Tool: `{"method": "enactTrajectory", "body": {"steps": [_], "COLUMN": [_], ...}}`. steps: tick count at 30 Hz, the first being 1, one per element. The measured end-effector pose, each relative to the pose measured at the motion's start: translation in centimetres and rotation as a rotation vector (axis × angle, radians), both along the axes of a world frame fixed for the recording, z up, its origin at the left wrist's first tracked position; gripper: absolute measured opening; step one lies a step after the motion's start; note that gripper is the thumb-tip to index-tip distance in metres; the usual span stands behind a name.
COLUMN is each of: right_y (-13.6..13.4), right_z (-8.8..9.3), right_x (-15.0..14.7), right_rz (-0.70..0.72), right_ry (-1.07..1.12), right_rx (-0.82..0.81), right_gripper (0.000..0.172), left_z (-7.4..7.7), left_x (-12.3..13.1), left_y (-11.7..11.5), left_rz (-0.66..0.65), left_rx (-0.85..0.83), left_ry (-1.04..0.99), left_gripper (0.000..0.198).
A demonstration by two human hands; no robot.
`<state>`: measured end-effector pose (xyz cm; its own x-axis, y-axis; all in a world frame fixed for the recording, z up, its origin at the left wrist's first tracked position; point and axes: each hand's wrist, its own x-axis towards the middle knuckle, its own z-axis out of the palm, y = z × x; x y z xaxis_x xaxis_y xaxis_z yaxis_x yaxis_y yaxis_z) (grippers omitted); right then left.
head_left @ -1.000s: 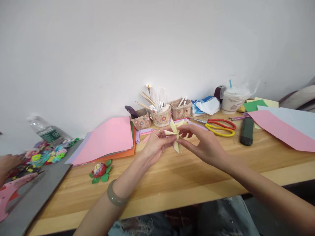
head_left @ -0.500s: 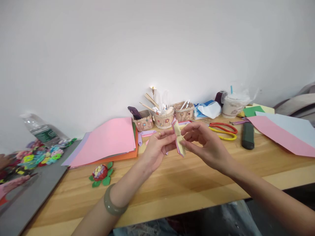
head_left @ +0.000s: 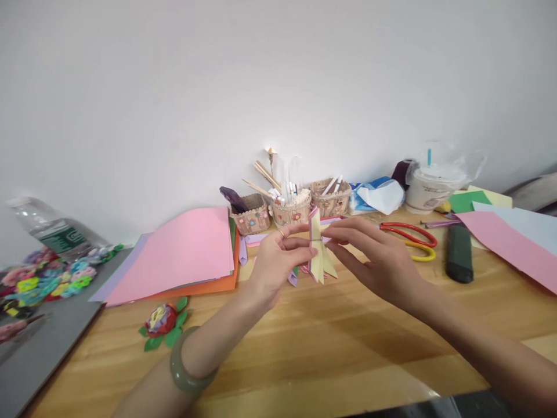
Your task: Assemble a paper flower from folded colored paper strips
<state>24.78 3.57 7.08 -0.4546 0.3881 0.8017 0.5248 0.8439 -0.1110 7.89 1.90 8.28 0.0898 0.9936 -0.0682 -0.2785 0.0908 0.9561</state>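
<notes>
Between both hands (head_left: 270, 264) (head_left: 385, 258), yellow paper (head_left: 319, 262); its lower layers have separated.

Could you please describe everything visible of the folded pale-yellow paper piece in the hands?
The folded pale-yellow paper piece looks like layered, creased paper, with pink and purple edges along its left side. A thin dark line crosses its middle, and the lower end fans out. It is held roughly upright above the light-brown wooden table. The bare left hand pinches it; the bare right hand is at its middle, from the right.
</notes>
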Motion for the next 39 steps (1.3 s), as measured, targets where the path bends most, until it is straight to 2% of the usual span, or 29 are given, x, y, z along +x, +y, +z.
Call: {"method": "enactTrajectory", "body": {"steps": [4, 9, 13, 17, 25, 29, 32, 39], "right_y": [1.3, 2.9, 3.7, 4.2, 4.4, 4.5, 4.4, 3.6], "right_z": [-0.5, -0.2, 0.2, -0.3, -1.5, -2.1, -2.3, -1.0], "right_x": [0.6, 1.6, 1.6, 1.3, 1.8, 2.1, 2.3, 2.1], "right_rz": [-0.019, 0.102, 0.211, 0.259, 0.288, 0.155, 0.092, 0.163], "right_ry": [-0.101, -0.347, -0.467, -0.402, -0.255, -0.241, -0.278, -0.37], "right_rx": [0.083, 0.144, 0.13, 0.022, -0.089, 0.052, 0.15, 0.292], "right_gripper": [0.017, 0.013, 0.026, 0.024, 0.011, 0.004, 0.013, 0.02], "left_z": [-0.4, -1.5, -2.4, -3.0, -3.4, -3.3, -3.1, -2.8], "left_x": [-0.1, -0.3, -0.5, -0.6, -0.5, -0.5, -0.4, -0.6], "left_y": [0.7, 1.7, 2.3, 2.6, 3.1, 3.3, 3.2, 3.0], "left_rz": [-0.08, -0.197, -0.189, -0.178, -0.298, -0.3, -0.286, -0.246], "left_rx": [-0.036, -0.112, -0.176, -0.214, -0.218, -0.217, -0.235, -0.329], "left_ry": [-0.048, -0.041, -0.046, -0.045, -0.141, -0.136, -0.151, -0.15], "left_gripper": [0.032, 0.032, 0.033, 0.032, 0.03, 0.031, 0.031, 0.03]}}
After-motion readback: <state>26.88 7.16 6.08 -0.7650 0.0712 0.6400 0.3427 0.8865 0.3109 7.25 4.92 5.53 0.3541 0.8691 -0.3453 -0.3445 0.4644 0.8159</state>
